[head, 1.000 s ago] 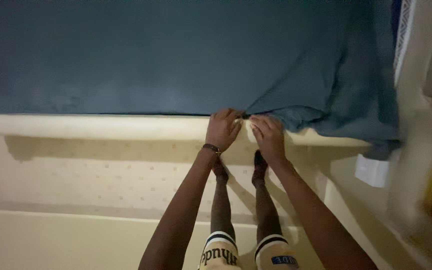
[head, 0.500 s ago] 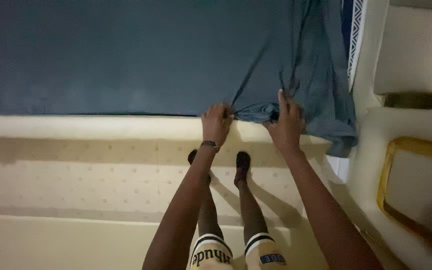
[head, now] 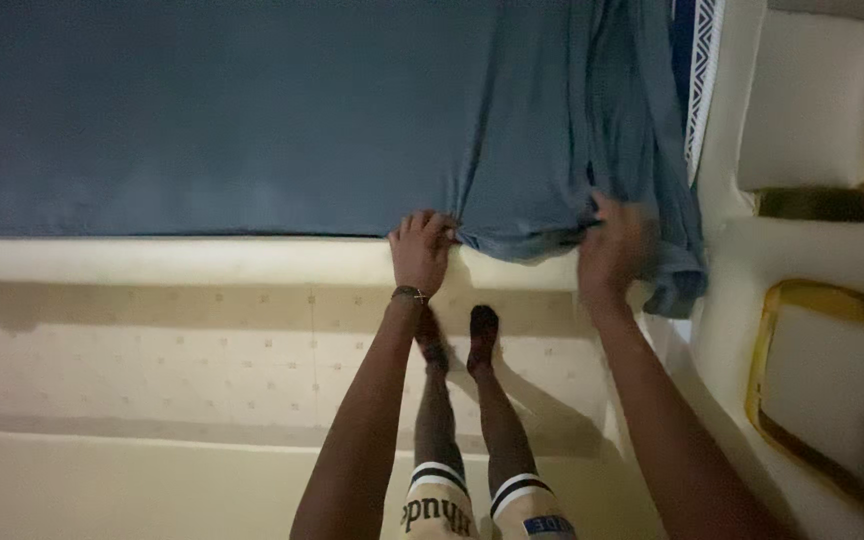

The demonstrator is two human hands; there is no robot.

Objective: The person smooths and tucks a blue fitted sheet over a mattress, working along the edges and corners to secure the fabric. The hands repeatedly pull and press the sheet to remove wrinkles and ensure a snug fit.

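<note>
Most of the dark blue sheet (head: 202, 110) already lies flat and smooth over the mattress (head: 152, 258), its near edge running in a straight line along the cream side from the far left up to the hands. That long stretch looks finished.

At the middle, the left hand (head: 420, 250) presses on the mattress edge with the fingers curled down over the sheet's hem, pinning it where the smooth part ends. A dark bracelet (head: 410, 293) sits on that wrist. Just to the right of this hand the sheet changes: it bunches into loose folds that run up and away from the edge, and a slack bulge hangs over the side between the two hands.

The right hand (head: 614, 250) rests on that loose cloth, well apart from the left. It is blurred, so whether the fingers grip a fold or merely lie spread on it I cannot tell; it seems closer to a loose grasp.

Further right, the sheet's corner droops past the mattress end, beside a patterned blue-and-white strip (head: 697, 80) and the cream padded panels (head: 812, 100) of the bed frame.

Judged from this, the left and middle lengths are done, while the right-hand corner is left to be drawn tight and settled.
</note>
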